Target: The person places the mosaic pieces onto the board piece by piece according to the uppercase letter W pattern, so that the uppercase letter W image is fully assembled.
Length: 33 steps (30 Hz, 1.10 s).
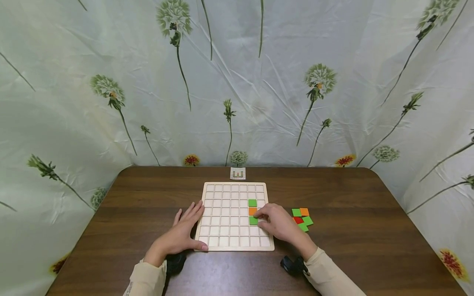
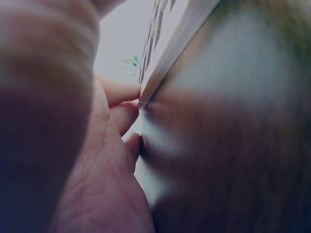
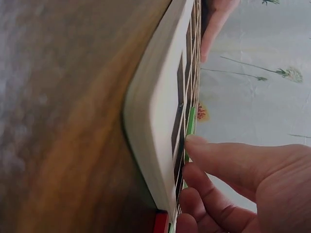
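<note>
A pale wooden grid board [image 1: 226, 248] lies on the table. My left hand [image 1: 181, 235] spreads along its left side, fingertips at the left edge and thumb on the near corner. In the board's right part a green tile [image 1: 252, 202], an orange tile [image 1: 253, 211] and a nearer green tile [image 1: 253, 220] sit in one column. Bent over the board's right edge, my right hand [image 1: 277, 222] holds the nearer green tile by thumb and fingertips. The right wrist view shows the thumb against this green tile [image 3: 191, 124]; the hand's other fingers partly hide behind.
Loose green, orange and red tiles [image 1: 298, 220] lie to the right of the board, partly overlapping. A small card with a printed grid [image 1: 238, 173] lies at the table's far edge. Behind the brown table [image 1: 344, 238] hangs a flowered curtain [image 1: 259, 94].
</note>
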{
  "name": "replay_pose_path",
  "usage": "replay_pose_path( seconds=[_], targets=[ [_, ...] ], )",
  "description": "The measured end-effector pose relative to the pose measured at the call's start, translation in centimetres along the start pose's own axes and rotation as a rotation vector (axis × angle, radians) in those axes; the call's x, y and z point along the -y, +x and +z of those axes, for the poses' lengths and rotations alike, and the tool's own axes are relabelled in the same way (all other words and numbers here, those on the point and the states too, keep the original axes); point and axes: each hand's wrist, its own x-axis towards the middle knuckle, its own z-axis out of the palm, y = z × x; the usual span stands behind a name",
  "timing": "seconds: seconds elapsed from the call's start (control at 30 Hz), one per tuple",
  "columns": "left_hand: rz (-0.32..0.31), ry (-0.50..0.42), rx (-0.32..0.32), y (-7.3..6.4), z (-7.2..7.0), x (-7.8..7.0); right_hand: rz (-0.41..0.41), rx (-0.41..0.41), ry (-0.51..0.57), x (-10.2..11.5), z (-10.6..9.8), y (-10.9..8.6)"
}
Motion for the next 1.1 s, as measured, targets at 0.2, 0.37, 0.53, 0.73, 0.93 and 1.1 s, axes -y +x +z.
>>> replay_pose_path(
  seconds=[0.2, 0.37, 0.53, 0.73, 0.93, 1.1],
  targets=[
    [0.008, 0.002, -0.009, -0.1, -0.1, -0.2, -0.010, 0.014, -0.018, -0.1, -0.1, 0.1],
    [0.011, 0.006, -0.011, -0.1, 0.0, -0.2, -0.016, 0.021, -0.013, -0.3, -0.2, 0.1],
    [0.004, 0.006, -0.003, 0.0, 0.1, -0.3, -0.012, 0.004, 0.020, -0.8, -0.5, -0.5],
    [0.008, 0.011, -0.017, 0.0, 0.0, -0.4, -0.003, -0.015, 0.030, -1.8, -1.5, -1.9],
    [0.012, 0.016, -0.019, 0.0, -0.1, -0.2, 0.032, -0.068, 0.035, -3.4, -2.8, -3.7],
    [0.016, 0.007, -0.022, 0.0, -0.1, -0.2, 0.087, -0.111, 0.004, -4.5, -4.0, -4.9]
  ],
)
